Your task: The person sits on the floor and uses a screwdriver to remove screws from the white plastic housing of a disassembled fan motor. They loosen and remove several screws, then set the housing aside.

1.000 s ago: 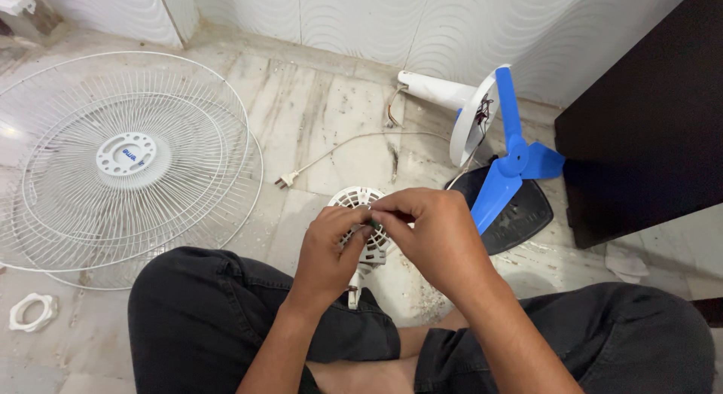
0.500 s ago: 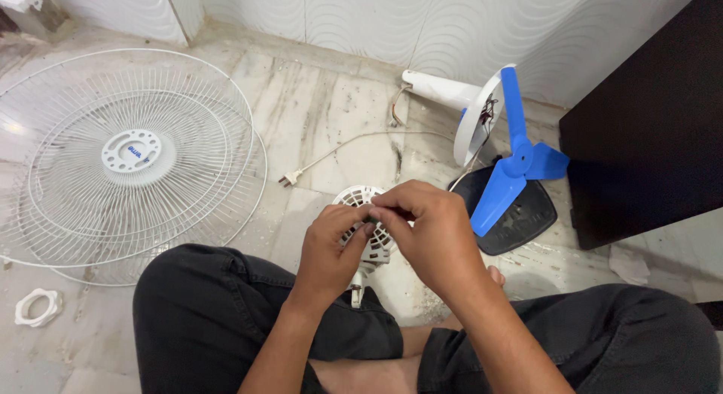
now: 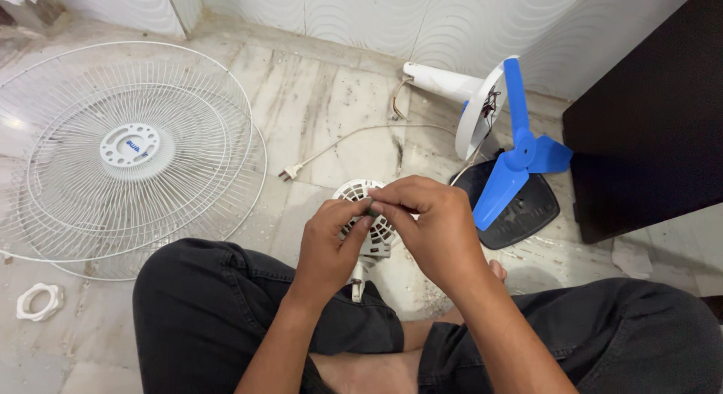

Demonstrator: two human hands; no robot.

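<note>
Where the two hands meet, over the person's lap in the near middle of the scene, sits a small white fan motor housing (image 3: pixel 367 213) with slotted vents and a short shaft hanging down from it. The left hand (image 3: pixel 329 247) cups it from the left, thumb and fingers closed on its side. The right hand (image 3: pixel 429 228) comes over the top, its fingertips pinched together with the left thumb on some small part at the housing's upper edge; that part is too small to make out.

Judging by its look, the housing is rigid plastic with metal inside, so probably fairly heavy for its size, not slippery, with thin vent ribs that could crack under a hard squeeze. The solid rim and the shaft seem the safest places to hold; the ribs are not.

Further out, a white wire guard (image 3: pixel 124 149) lies flat on the marble floor (image 3: pixel 339 100) to the left, with a second ring under it. A white locking ring (image 3: pixel 38 301) lies near left. A cord with plug (image 3: pixel 290 170) trails across the floor just beyond the hands. To the far right a blue blade (image 3: pixel 520 153) stands on the white fan body (image 3: pixel 452 89), loose wires showing, over a dark base (image 3: pixel 527 209). A dark cabinet (image 3: pixel 648 115) closes off the right. Open floor lies ahead and to the left; the right is tight.
</note>
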